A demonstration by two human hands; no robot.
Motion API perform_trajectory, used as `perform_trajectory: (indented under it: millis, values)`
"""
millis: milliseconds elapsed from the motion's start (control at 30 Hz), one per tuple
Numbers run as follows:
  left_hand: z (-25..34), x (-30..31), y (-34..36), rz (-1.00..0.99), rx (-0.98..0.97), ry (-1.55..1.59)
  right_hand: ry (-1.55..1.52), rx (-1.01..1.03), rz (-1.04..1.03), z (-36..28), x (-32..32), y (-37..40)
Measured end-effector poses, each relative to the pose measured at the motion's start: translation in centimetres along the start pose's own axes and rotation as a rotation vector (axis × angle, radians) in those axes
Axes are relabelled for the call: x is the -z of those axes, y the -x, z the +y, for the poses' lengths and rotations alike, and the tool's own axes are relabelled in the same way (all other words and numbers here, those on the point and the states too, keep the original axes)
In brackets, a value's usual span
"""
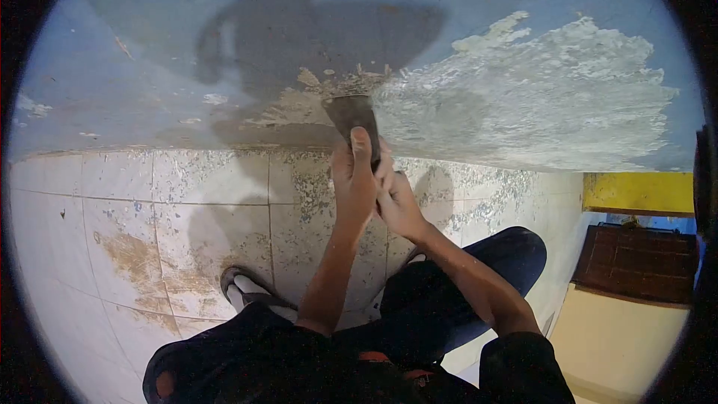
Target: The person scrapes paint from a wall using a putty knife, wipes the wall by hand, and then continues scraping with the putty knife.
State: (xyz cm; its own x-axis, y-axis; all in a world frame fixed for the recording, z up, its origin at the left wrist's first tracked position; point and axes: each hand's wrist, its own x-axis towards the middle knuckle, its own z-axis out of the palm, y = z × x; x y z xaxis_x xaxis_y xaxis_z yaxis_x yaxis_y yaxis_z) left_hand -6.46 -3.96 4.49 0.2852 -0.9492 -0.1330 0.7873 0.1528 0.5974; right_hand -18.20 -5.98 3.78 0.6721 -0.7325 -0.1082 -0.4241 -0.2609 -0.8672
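A wide-bladed paint scraper [350,111] meets the blue wall, its blade edge at a patch of chipped paint. My left hand [354,179] is closed around it, thumb laid along its upper face. Just to the right and lower, my right hand [399,204] is closed around the handle end, which the fingers mostly hide. Right of the blade spreads a large bare, pale patch [538,97] with ragged edges. Blue paint [134,90] still covers the wall to the left, with a few small chips in it.
Paint flakes lie over the white floor tiles [213,179], thickest along the wall's foot. A brown stain [134,262] marks the tiles at left. My shod foot [247,284] and bent knee [520,254] are close below. At right are a yellow panel [636,193] and a dark brown wooden piece [636,262].
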Motion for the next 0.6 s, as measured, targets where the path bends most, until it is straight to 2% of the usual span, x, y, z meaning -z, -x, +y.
perform_trajectory:
  millis: [67,100,133,200,233,267,333,367,433,533,600]
  values:
    - [1.3,-2.0,0.7,0.159,-0.087,-0.420,-0.329,-0.114,0.221,-3.1,-0.4,0.5]
    - [2.2,-2.7,0.9,0.122,-0.185,-0.466,-0.391,-0.121,0.106,-5.0,0.1,0.6]
    - [3.4,-3.2,1.3,0.122,-0.190,-0.474,-0.397,-0.115,0.104,-6.4,0.4,0.8]
    - [5.5,-3.6,2.0,-0.129,-0.012,-0.439,-0.390,-0.088,0.101,-8.1,0.8,1.9]
    - [6.1,-3.6,1.8,-0.251,0.036,-0.351,-0.292,-0.289,0.012,-7.4,1.0,2.9]
    - [6.0,-3.7,1.9,-0.256,0.034,-0.354,-0.293,-0.284,0.017,-7.3,0.8,3.9]
    - [5.1,-3.8,2.1,-0.255,0.166,-0.217,-0.433,-0.308,0.044,-9.4,0.3,4.4]
    - [4.6,-3.8,1.9,-0.258,0.166,-0.215,-0.515,-0.337,0.094,-8.3,-0.2,4.3]
    - [3.8,-3.9,1.6,-0.250,-0.037,-0.256,-0.514,-0.280,0.143,-9.0,0.0,3.2]
    - [4.7,-4.1,1.4,-0.180,0.034,-0.408,-0.497,-0.204,0.202,-8.6,0.1,2.9]
    - [5.1,-4.4,1.4,-0.173,0.002,-0.413,-0.485,-0.188,0.206,-8.5,0.2,2.6]
